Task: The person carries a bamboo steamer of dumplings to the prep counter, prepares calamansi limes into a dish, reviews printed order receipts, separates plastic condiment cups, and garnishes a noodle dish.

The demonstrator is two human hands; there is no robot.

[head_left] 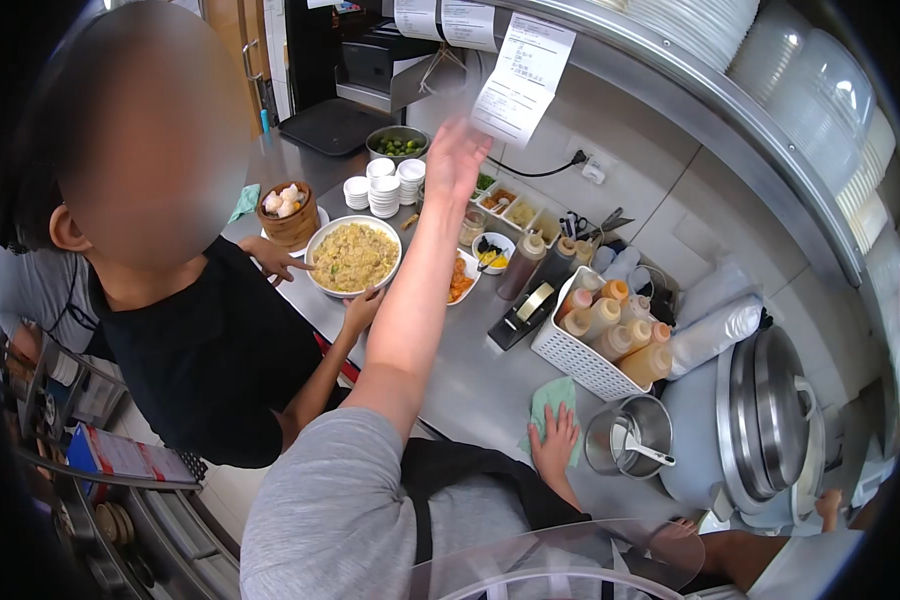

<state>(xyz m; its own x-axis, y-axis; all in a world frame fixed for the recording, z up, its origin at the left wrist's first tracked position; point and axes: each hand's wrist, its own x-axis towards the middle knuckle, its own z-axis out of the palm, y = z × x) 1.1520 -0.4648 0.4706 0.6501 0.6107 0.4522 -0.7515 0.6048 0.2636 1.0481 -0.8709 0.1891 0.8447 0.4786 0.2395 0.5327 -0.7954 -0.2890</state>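
Observation:
My left hand [458,160] is raised over the counter beside a long printed order slip [523,82] that hangs from the shelf rail. Motion smears its fingers, so their grip cannot be made out. Lower right, my right hand [555,442] lies with fingers spread on a green cloth [551,405] on the steel counter. Close to it stands a metal pot [654,425] with a white-handled utensil [650,452] inside. Beyond my left forearm, a co-worker's hands hold or touch the rim of a bowl of fried rice [354,257].
A white basket of sauce bottles [585,365] and a tape dispenser [522,317] stand mid-counter. A large lidded cooker [770,420] is at right. Stacked white dishes [383,190] and a bamboo steamer [290,218] sit further back. The co-worker [190,370] stands close at left.

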